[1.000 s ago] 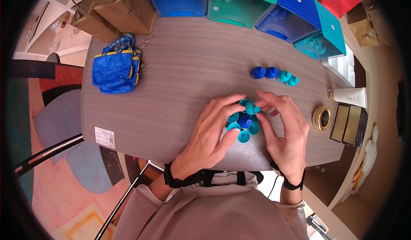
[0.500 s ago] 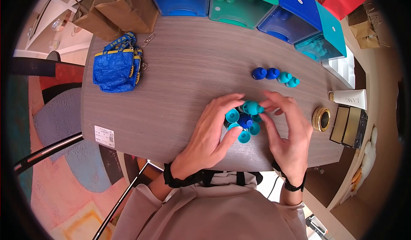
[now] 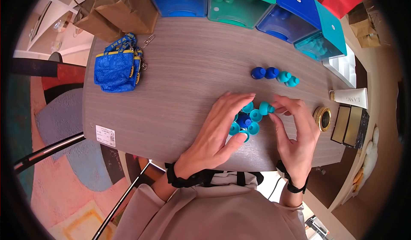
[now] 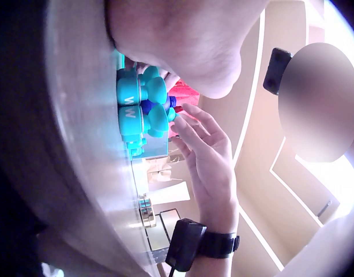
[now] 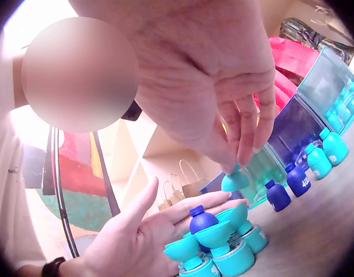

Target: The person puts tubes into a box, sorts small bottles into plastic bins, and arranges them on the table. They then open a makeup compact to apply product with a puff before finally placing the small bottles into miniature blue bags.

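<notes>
Fingertips of the right hand [image 3: 296, 131] pinch a small teal piece [image 3: 264, 108] by its narrow end, just right of a cluster on the table. In the right wrist view the piece [image 5: 235, 181] hangs wide side down, apart from the cluster. The cluster is a ring of teal cups [image 3: 253, 128] on teal bases [image 5: 234, 259], around a dark blue bottle [image 3: 244, 120] with its cap up. Along the cluster's left side lies the left hand [image 3: 212, 135], fingers extended and thumb by the front cup. Whether its far fingers touch the cups cannot be told.
Two dark blue bottles [image 3: 271, 72] and two teal ones [image 3: 283, 77] stand in a row behind the cluster. Coloured bins [image 3: 239, 15] line the back. A blue bag [image 3: 114, 71] sits left; a gold-rimmed jar [image 3: 322, 118], white tube [image 3: 353, 97] and box [image 3: 347, 125] are right.
The right hand has moved right with the teal piece, from over the cluster to beside it. The left hand has shifted slightly right, its fingers reaching further along the cluster's back.
</notes>
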Demonstrator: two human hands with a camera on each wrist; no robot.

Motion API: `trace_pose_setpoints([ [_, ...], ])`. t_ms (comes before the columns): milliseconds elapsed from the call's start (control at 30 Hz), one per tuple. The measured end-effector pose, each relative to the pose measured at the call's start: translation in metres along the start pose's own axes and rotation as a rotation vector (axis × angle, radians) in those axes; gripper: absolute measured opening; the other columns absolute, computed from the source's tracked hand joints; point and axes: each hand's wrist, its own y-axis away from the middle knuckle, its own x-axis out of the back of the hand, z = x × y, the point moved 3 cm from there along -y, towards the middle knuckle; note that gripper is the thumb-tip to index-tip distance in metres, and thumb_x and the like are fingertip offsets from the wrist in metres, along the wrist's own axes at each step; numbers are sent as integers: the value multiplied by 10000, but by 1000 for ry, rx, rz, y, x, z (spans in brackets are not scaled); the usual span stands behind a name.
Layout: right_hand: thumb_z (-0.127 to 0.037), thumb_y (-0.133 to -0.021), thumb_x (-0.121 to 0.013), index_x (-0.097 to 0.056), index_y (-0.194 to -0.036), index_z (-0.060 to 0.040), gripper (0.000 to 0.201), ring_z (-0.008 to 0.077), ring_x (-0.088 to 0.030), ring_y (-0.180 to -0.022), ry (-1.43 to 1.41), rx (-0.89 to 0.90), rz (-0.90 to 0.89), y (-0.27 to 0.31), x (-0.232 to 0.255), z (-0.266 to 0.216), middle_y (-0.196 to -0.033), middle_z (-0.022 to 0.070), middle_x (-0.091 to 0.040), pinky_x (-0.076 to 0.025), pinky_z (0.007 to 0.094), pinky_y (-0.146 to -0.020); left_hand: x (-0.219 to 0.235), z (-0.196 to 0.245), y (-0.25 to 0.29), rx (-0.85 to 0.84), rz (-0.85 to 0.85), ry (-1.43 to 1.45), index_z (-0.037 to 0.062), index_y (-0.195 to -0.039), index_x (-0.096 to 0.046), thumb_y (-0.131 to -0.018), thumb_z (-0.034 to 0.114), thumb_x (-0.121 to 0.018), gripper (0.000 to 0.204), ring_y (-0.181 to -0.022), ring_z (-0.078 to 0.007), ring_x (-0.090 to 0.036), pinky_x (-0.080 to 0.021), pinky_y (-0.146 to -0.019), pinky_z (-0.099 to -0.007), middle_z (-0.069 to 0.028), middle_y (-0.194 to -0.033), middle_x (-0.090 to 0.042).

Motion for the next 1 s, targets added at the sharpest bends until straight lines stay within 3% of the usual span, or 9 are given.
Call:
trace_pose_setpoints([
  [133,152,-813,-799,-745,-1228,11,441,299,-754,-913,40,0,25,3,5,3,-1047,162,-748,-587,403,-801,-1,0,0,8,-5,-1,-9,-1595,-449,-1046,262,-613,634,-1493,-446,-472,-229,-1328,-616,-229,-1585,-527],
  [200,153,-811,-798,-744,-1232,8,449,305,-751,-916,58,-11,20,5,10,6,-1050,160,-749,-584,406,-798,-3,-3,1,84,5,43,-11,-1590,-483,-1140,603,-419,763,-1542,-428,-437,-170,-1341,-603,-221,-1592,-540],
  [367,147,-818,-779,-739,-1219,-1,430,340,-737,-934,135,-50,-24,19,15,16,-1047,153,-743,-575,424,-793,-3,0,1,102,18,34,-14,-1575,-497,-1142,578,-437,736,-1513,-414,-470,-188,-1338,-596,-223,-1561,-559],
  [533,113,-849,-750,-732,-1136,-8,312,388,-730,-975,198,-156,-177,36,3,28,-1070,148,-725,-583,464,-817,-4,0,1,124,29,30,-18,-1561,-503,-1146,544,-444,701,-1491,-397,-497,-210,-1336,-584,-222,-1548,-569],
  [867,72,-866,-793,-725,-1138,-1,289,374,-750,-960,80,-268,-170,47,-3,36,-1157,147,-722,-607,442,-803,-2,2,-1,106,46,11,-21,-1453,-603,-1153,463,-422,598,-1444,-402,-543,-268,-1316,-565,-233,-1496,-593],
  [1000,71,-866,-815,-724,-1149,13,303,330,-768,-930,47,-306,-151,49,-2,39,-1161,143,-707,-620,413,-799,-1,2,0,123,63,27,-14,-1414,-620,-1176,455,-381,578,-1427,-394,-557,-300,-1302,-537,-226,-1486,-602],
])
